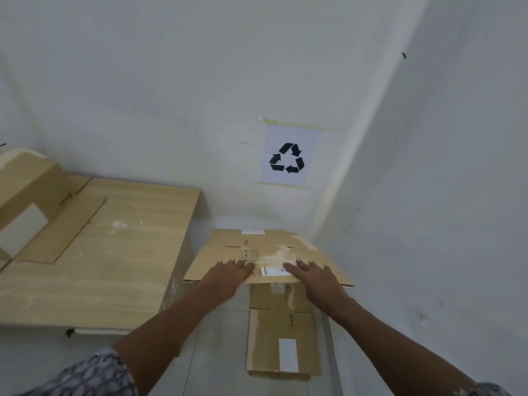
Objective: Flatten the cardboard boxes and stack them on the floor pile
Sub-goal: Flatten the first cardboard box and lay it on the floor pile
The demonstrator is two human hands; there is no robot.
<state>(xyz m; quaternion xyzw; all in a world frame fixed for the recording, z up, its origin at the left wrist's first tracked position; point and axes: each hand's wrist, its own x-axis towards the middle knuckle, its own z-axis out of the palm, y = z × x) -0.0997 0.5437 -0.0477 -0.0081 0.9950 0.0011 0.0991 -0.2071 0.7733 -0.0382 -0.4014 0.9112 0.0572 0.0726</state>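
Observation:
A flattened brown cardboard box [271, 247] with a white label hangs level in the room's corner, above the floor. My left hand [225, 277] and my right hand [313, 277] grip its near edge, fingers spread on top and thumbs hidden underneath. Directly below it on the floor lies the pile [283, 350] of flattened cardboard, its far part hidden by the held box. On the wooden table [128, 252] at the left stands another cardboard box [28, 192], still in shape, with a flap lying open.
A paper recycling sign [288, 157] is taped to the wall above the corner. White walls close in behind and to the right of the pile. The table's edge runs just left of the held box.

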